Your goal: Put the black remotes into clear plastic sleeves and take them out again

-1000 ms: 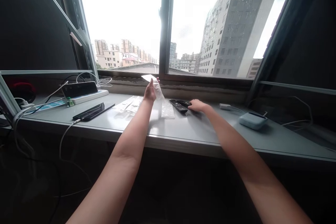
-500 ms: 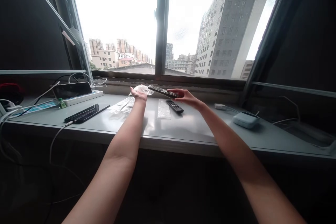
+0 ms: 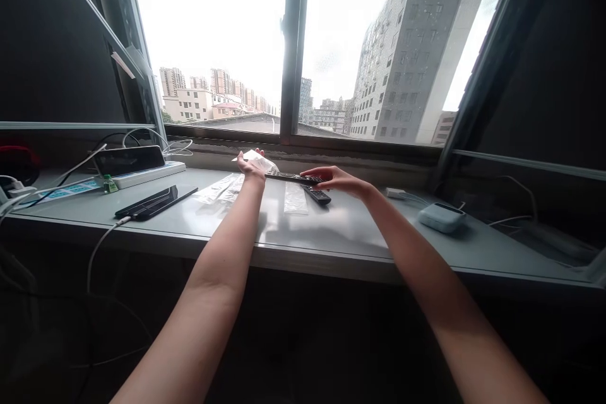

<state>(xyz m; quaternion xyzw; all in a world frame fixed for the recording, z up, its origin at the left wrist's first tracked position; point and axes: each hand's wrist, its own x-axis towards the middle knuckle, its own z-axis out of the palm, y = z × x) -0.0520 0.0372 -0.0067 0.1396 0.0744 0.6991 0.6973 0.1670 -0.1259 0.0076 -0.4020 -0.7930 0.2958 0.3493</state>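
Note:
My left hand is palm up above the desk, its fingers closed around a clear plastic bag. Between thumb and fingers, my right hand grips one end of a black remote control. That remote lies level, pointing left, and its far end reaches the bag beside my left palm; whether the tip is inside the bag I cannot tell. Below my right hand a second remote control rests on the desk. Next to it lies a flat clear plastic bag, and more clear bags lie left of my forearm.
On the left of the desk are a black tablet with a white cable, a phone on a white power strip, and a small green bottle. A pale blue box sits on the right. A window stands behind.
The held remote has tipped down from a slant to nearly level, its far end now lower and against the bag at my left hand. The bag has shifted slightly up.

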